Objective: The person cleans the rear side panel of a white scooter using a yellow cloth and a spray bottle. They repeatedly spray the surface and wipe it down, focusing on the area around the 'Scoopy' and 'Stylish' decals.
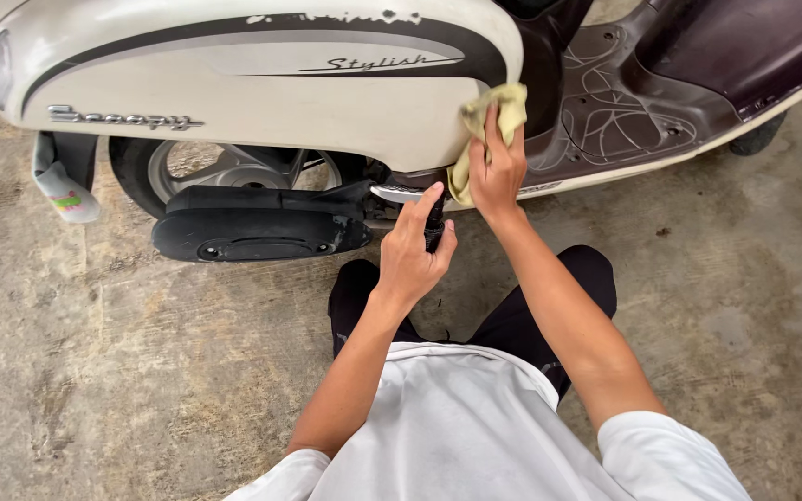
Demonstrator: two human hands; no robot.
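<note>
Yellow cloth [489, 125], crumpled, pressed on cream scooter panel [262, 83].
Right hand [497, 172] grips it; left hand [412, 255] clasps a small dark bottle [434, 232] just below.

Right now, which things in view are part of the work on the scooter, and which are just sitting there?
In use:
- yellow cloth, pressed to the cream side panel by the right hand
- small dark bottle, gripped in the left hand

Just there:
- rear wheel
- black engine cover
- brown footboard
- concrete floor
</note>
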